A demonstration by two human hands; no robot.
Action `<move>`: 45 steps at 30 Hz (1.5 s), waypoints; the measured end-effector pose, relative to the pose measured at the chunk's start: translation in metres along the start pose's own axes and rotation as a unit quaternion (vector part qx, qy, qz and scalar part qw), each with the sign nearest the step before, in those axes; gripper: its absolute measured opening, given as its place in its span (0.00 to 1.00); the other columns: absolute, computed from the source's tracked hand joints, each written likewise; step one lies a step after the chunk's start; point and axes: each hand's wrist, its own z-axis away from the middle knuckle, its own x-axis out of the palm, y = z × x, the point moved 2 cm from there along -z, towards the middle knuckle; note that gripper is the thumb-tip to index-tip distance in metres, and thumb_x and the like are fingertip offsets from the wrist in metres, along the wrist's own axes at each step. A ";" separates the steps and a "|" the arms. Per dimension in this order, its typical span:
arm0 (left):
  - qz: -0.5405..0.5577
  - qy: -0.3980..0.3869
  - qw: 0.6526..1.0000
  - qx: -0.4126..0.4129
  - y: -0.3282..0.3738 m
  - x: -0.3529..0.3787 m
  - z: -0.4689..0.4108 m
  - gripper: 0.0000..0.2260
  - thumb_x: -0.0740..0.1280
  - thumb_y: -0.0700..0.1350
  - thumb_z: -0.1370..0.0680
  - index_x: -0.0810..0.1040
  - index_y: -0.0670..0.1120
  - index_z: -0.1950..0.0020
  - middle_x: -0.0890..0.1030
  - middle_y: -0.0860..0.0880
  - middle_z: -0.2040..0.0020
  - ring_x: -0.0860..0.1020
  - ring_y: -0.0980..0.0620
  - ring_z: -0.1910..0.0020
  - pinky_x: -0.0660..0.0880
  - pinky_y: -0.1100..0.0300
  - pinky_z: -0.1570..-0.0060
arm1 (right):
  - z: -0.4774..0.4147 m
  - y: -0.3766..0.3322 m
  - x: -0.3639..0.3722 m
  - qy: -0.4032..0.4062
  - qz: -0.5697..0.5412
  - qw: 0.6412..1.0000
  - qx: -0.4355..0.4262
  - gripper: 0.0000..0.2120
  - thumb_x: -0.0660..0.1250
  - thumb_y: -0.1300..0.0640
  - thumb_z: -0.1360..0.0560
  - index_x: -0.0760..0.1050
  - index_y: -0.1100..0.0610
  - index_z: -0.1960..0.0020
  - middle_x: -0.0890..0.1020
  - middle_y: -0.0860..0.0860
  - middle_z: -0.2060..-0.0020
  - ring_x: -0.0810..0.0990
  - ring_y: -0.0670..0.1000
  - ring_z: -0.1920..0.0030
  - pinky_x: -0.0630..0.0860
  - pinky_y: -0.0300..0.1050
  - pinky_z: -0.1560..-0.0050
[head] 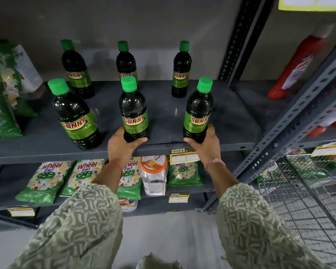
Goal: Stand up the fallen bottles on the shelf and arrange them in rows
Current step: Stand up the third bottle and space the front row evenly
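Six bottles upright on shelf (231,121), two rows. Left hand (122,144) wrapped round front middle bottle (134,111), right hand (204,142) gripping front right bottle (198,111).

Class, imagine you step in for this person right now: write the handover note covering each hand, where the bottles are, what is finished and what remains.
Left hand: wrapped around the base of the front middle bottle.
Right hand: wrapped around the base of the front right bottle.
Bottles: all six upright on the shelf; back row of three, front row of three, with the front left bottle standing free.
Done: none is lying down; two rows formed.
Left: probably only fine spacing of the two held bottles, then let go.
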 end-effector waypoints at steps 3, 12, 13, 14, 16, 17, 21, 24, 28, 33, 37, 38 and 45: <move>0.009 -0.008 1.000 0.003 -0.001 0.000 0.001 0.23 0.76 0.49 0.34 0.75 0.43 0.43 0.81 0.43 0.44 0.77 0.50 0.48 0.71 0.59 0.48 | -0.001 -0.001 0.000 -0.008 0.001 1.000 0.005 0.36 0.76 0.53 0.36 0.62 0.60 0.35 0.77 0.58 0.42 0.76 0.58 0.41 0.73 0.49 0.43; -0.003 0.149 0.989 0.015 -0.025 -0.032 0.029 0.28 0.70 0.53 0.31 0.70 0.34 0.42 0.73 0.33 0.44 0.72 0.38 0.45 0.72 0.46 0.42 | 0.072 -0.030 0.038 0.110 0.007 0.983 -0.148 0.34 0.66 0.40 0.32 0.59 0.54 0.33 0.60 0.54 0.34 0.64 0.57 0.34 0.66 0.53 0.34; -0.007 0.199 0.980 0.008 -0.032 -0.039 0.034 0.31 0.70 0.56 0.33 0.70 0.32 0.43 0.71 0.31 0.43 0.70 0.35 0.44 0.70 0.46 0.42 | 0.077 -0.039 0.050 0.078 0.003 0.982 -0.170 0.34 0.66 0.39 0.33 0.60 0.54 0.34 0.62 0.54 0.35 0.67 0.57 0.36 0.69 0.53 0.35; -0.001 0.236 0.972 -0.006 -0.037 -0.047 0.036 0.35 0.70 0.59 0.35 0.68 0.32 0.41 0.69 0.30 0.41 0.68 0.34 0.41 0.68 0.47 0.40 | 0.077 -0.048 0.063 0.030 -0.001 0.984 -0.174 0.36 0.67 0.38 0.34 0.60 0.55 0.34 0.63 0.57 0.35 0.68 0.58 0.36 0.71 0.54 0.36; 0.010 0.267 0.962 -0.051 -0.042 -0.064 0.030 0.42 0.71 0.60 0.38 0.64 0.33 0.35 0.65 0.31 0.35 0.64 0.34 0.35 0.63 0.47 0.34 | 0.064 -0.068 0.082 -0.071 -0.026 0.989 -0.130 0.44 0.73 0.42 0.37 0.56 0.57 0.30 0.62 0.60 0.32 0.66 0.59 0.33 0.68 0.55 0.33; 0.003 0.263 0.962 -0.070 -0.043 -0.071 0.025 0.45 0.72 0.59 0.38 0.61 0.35 0.32 0.64 0.33 0.32 0.63 0.36 0.32 0.61 0.46 0.32 | 0.054 -0.076 0.091 -0.108 -0.046 0.988 -0.097 0.48 0.76 0.46 0.39 0.54 0.57 0.29 0.60 0.59 0.30 0.63 0.58 0.30 0.65 0.55 0.30; -0.003 0.187 0.980 -0.068 -0.055 -0.086 -0.001 0.42 0.78 0.49 0.39 0.63 0.41 0.30 0.75 0.40 0.35 0.71 0.41 0.35 0.64 0.45 0.31 | 0.020 -0.092 0.112 -0.166 -0.060 0.984 -0.032 0.47 0.80 0.57 0.43 0.57 0.58 0.32 0.69 0.58 0.34 0.67 0.56 0.33 0.65 0.50 0.32; 0.031 0.167 0.983 -0.069 -0.055 -0.090 -0.002 0.30 0.77 0.45 0.37 0.71 0.43 0.38 0.80 0.41 0.42 0.77 0.43 0.43 0.70 0.60 0.46 | 0.016 -0.091 0.119 -0.142 -0.042 0.989 -0.004 0.37 0.79 0.60 0.41 0.63 0.60 0.38 0.76 0.59 0.41 0.74 0.57 0.39 0.71 0.46 0.40; 0.052 0.180 0.979 -0.080 -0.067 -0.104 -0.007 0.29 0.78 0.46 0.37 0.72 0.46 0.39 0.81 0.43 0.44 0.78 0.44 0.45 0.73 0.57 0.49 | 0.020 -0.093 0.123 -0.109 -0.041 0.993 -0.002 0.33 0.78 0.60 0.40 0.65 0.61 0.41 0.78 0.60 0.44 0.76 0.58 0.43 0.73 0.47 0.44; 0.046 0.184 0.978 -0.092 -0.083 -0.131 -0.021 0.30 0.77 0.46 0.37 0.71 0.45 0.37 0.81 0.43 0.42 0.77 0.44 0.43 0.71 0.59 0.47 | 0.024 -0.098 0.130 -0.092 -0.018 0.996 -0.012 0.35 0.79 0.57 0.40 0.65 0.62 0.40 0.78 0.61 0.44 0.77 0.59 0.44 0.76 0.51 0.44; 0.052 0.175 0.979 -0.092 -0.089 -0.142 -0.027 0.30 0.77 0.45 0.36 0.70 0.45 0.36 0.81 0.43 0.42 0.77 0.45 0.43 0.69 0.62 0.47 | 0.026 -0.099 0.130 -0.088 -0.010 0.996 -0.010 0.35 0.79 0.56 0.40 0.65 0.61 0.40 0.78 0.60 0.43 0.77 0.59 0.43 0.75 0.51 0.43; 0.051 0.169 0.980 -0.090 -0.090 -0.143 -0.028 0.30 0.77 0.45 0.36 0.71 0.45 0.36 0.81 0.43 0.42 0.78 0.46 0.43 0.69 0.62 0.48 | 0.026 -0.100 0.130 -0.088 -0.010 0.996 -0.008 0.35 0.79 0.56 0.40 0.65 0.61 0.40 0.78 0.60 0.43 0.77 0.59 0.43 0.75 0.50 0.43; 0.058 0.130 0.987 -0.079 -0.101 -0.146 -0.033 0.32 0.77 0.46 0.36 0.70 0.46 0.35 0.81 0.45 0.42 0.78 0.47 0.43 0.71 0.60 0.44 | 0.028 -0.100 0.129 -0.084 -0.006 0.996 0.003 0.36 0.79 0.55 0.41 0.65 0.61 0.39 0.78 0.60 0.43 0.77 0.59 0.43 0.75 0.51 0.42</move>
